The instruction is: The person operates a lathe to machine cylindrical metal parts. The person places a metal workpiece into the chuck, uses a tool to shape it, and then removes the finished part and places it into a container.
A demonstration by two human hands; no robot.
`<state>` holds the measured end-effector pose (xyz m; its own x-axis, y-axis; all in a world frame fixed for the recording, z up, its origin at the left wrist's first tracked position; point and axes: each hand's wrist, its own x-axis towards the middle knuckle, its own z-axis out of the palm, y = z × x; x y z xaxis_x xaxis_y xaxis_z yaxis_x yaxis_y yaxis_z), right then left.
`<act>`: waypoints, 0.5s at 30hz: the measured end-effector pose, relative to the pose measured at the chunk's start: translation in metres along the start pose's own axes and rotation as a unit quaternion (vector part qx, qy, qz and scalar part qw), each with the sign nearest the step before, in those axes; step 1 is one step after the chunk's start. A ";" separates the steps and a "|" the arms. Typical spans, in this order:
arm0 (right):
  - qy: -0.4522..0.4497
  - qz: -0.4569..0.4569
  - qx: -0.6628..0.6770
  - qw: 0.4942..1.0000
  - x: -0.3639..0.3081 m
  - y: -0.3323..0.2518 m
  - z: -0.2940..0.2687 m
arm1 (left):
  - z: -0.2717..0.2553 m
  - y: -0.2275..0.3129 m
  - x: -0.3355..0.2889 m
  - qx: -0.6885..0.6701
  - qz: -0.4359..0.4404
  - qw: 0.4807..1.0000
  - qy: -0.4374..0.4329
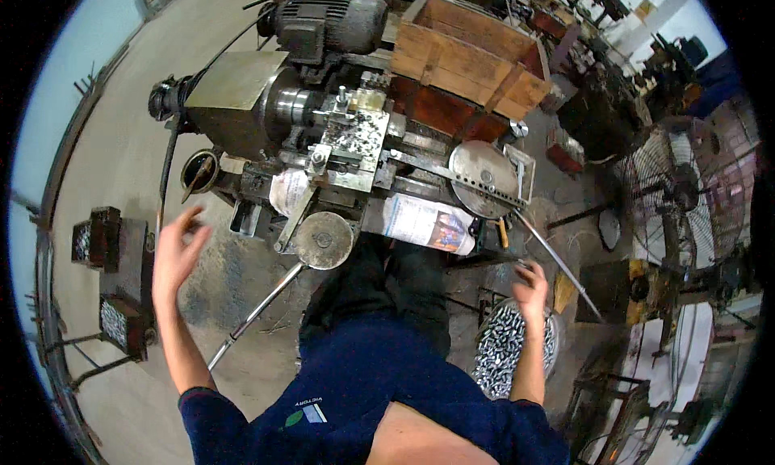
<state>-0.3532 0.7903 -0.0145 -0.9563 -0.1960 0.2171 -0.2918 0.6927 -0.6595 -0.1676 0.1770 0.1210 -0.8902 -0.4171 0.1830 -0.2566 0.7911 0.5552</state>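
My left hand [181,251] is raised at the left with its fingers apart and nothing in them. Nearest to it is a round pot [199,173] with a brush-like stick standing in it. My right hand [530,289] is at the right with its fingers curled together; whatever they may hold is too small and dark to name. Below that hand stands a round basin [551,348] full of small shiny metal cylinders [504,352]. Ahead of me is a small lathe-like machine with a round spindle [292,107] and a slide plate [355,146] strewn with metal chips.
Two lever arms with round plates [323,240] [484,174] jut toward me. A printed sack [424,223] lies over the machine's front. Behind are a motor [331,23] and a wooden crate [460,49]. Metal bins [121,324] stand left; a fan [682,182] stands right.
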 end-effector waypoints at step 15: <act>-0.207 -0.407 0.178 0.872 0.086 -0.301 0.112 | 0.105 0.125 0.050 -0.322 0.115 0.921 -0.188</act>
<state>-0.3504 0.4876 0.1221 -0.3330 -0.8073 0.4872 -0.7949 -0.0375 -0.6055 -0.2836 0.3015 0.1145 -0.9916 0.0081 0.1292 0.1235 0.3586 0.9253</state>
